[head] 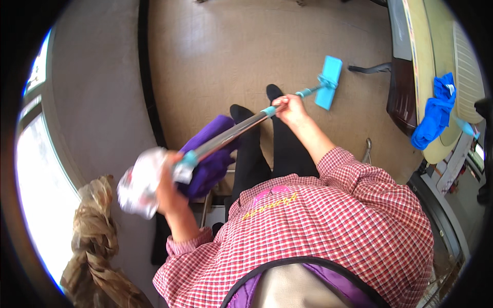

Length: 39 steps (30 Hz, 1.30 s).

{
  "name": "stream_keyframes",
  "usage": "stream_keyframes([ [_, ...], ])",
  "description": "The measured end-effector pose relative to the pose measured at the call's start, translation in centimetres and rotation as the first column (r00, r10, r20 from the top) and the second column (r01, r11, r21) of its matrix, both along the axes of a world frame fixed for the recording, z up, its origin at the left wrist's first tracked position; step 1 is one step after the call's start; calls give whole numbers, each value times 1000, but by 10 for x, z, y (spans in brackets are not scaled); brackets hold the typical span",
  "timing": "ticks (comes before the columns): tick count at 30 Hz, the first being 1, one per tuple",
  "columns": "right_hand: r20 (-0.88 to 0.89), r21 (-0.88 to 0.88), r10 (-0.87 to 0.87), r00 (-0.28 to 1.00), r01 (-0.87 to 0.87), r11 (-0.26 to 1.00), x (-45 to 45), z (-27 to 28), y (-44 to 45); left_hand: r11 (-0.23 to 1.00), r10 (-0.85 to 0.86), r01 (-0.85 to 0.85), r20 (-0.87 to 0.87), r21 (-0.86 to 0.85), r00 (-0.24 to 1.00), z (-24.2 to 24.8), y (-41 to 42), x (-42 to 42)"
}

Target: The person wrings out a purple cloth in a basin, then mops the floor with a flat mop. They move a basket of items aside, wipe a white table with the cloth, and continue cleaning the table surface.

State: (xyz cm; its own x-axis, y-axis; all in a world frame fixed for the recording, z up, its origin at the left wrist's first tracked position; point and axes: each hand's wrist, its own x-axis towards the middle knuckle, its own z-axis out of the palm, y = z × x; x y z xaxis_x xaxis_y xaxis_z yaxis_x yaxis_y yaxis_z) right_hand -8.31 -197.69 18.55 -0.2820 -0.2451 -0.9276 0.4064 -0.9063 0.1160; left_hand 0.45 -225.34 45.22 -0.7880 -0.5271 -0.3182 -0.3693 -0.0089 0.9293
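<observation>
A flat mop with a metal pole [231, 134] slants across the view in front of my body. My right hand [291, 111] is closed around the lower part of the pole. At the pole's upper end, my left hand [169, 192] grips the turquoise end piece, blurred by motion. Crumpled clear plastic [140, 183] is bunched at the same hand. A purple cloth [210, 165] with a white tag hangs beside it, under the pole. The turquoise mop head [328, 82] is beyond my feet; whether it touches the floor cannot be told.
Wood-look floor [215, 57] extends ahead, bounded on the left by a dark baseboard [144, 69]. A knotted brown curtain [94, 227] hangs by the bright window [42, 184]. At right, a blue cloth [435, 111] lies on a yellowish table [425, 50]; a dark furniture leg [369, 68] juts out nearby.
</observation>
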Motion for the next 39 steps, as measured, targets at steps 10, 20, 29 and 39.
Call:
stream_keyframes([
  [10,-22,-578,354,935,-301,758,35,86,-342,-234,-190,-24,22,-972,982,148,-95,106],
  [20,216,-579,483,848,-287,763,78,-1,-459,561,366,-479,-317,-675,875,43,-169,99],
  [29,172,-395,437,883,-344,852,53,5,-362,531,305,-493,-387,-689,870,57,-153,90],
  [39,39,-237,350,936,-331,913,16,23,-143,801,143,-362,-435,-477,889,47,15,35],
])
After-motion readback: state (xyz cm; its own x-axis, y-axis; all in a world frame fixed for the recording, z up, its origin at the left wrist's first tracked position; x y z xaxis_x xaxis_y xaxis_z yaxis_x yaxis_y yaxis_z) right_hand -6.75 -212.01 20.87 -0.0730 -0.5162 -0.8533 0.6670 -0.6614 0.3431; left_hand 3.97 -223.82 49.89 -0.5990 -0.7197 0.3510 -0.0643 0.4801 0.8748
